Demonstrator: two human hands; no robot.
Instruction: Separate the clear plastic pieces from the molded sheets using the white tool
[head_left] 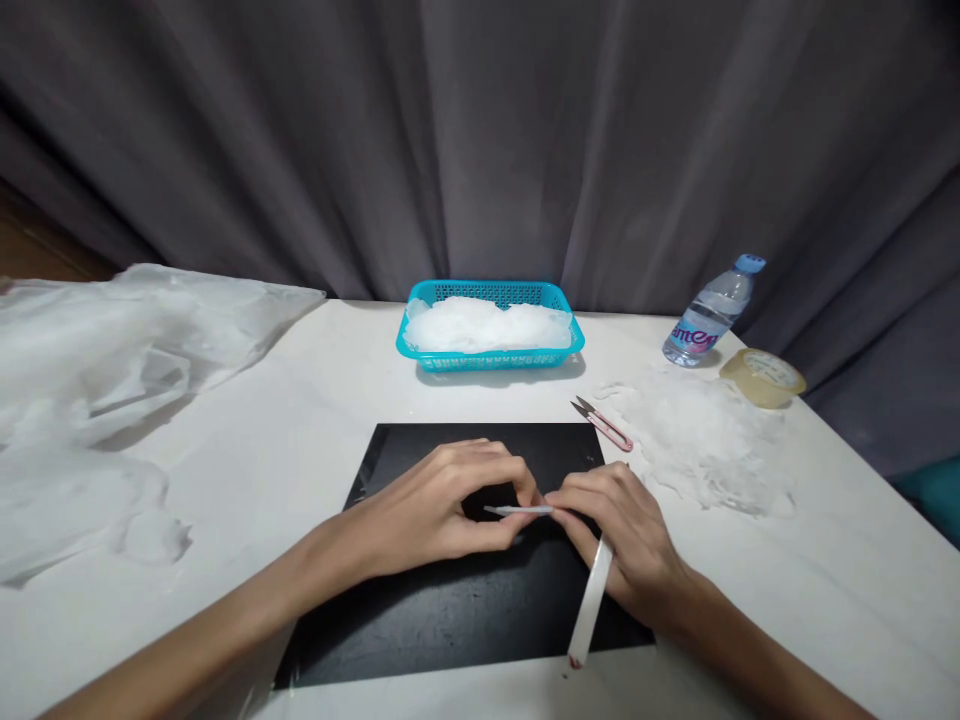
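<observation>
Above the black mat (465,610), my left hand (465,495) and my right hand (622,540) meet at the fingertips. Between them they pinch a thin white strip (517,510), whose free end points left. A longer white stick (591,605) with a reddish tip hangs down from under my right hand, its upper end hidden by the fingers. Pink-handled thread snips (606,425) lie beside the mat's upper right corner, blades toward the upper left.
A blue basket (491,360) of white fluff stands at the back. Plastic bags of white stuffing (97,370) cover the left side. Loose white fibre (705,440), a water bottle (709,315) and a tape roll (763,378) are on the right.
</observation>
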